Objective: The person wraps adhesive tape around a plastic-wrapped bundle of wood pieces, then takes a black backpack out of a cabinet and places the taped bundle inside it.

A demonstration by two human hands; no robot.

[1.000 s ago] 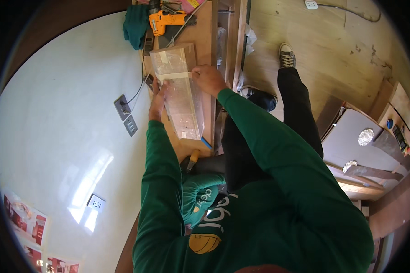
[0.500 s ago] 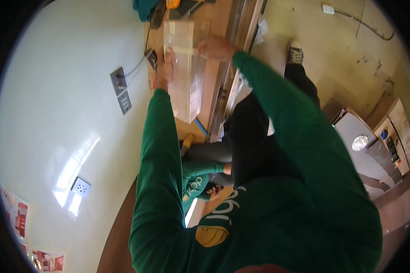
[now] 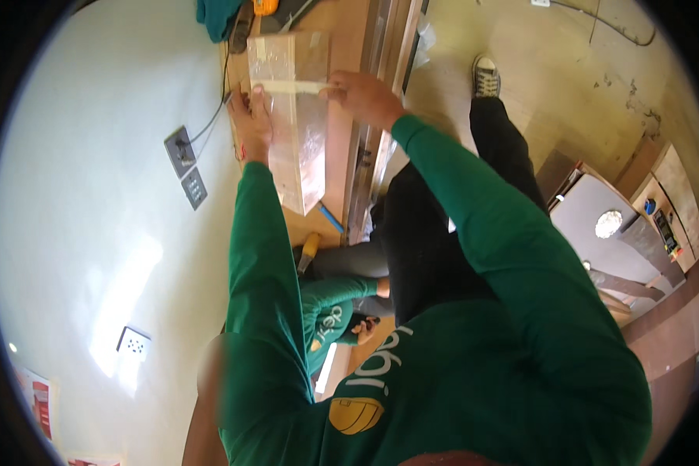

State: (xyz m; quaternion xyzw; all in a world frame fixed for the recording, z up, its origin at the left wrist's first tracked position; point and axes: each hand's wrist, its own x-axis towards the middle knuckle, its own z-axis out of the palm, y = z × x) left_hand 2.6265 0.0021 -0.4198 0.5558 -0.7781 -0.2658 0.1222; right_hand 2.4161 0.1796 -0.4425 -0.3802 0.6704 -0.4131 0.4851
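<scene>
A long, pale box-like piece wrapped in clear plastic lies on the wooden worktop. Across its far part runs a cream strip of tape, pulled straight between my two hands. My left hand grips the left edge of the wrapped piece, its thumb on top at the strip's left end. Past the right edge, my right hand pinches the other end of the strip. Whether a roll sits inside those right fingers is hidden.
Near the piece's close end lie a blue stick and a yellow-handled tool. A co-worker in a green sleeve is low at the left. A cable runs from the wall socket. Boards lean at right.
My right hand has moved slightly farther from my left, and more of the cream strip shows between them. The whole view has shifted a little, moving the worktop leftward.
</scene>
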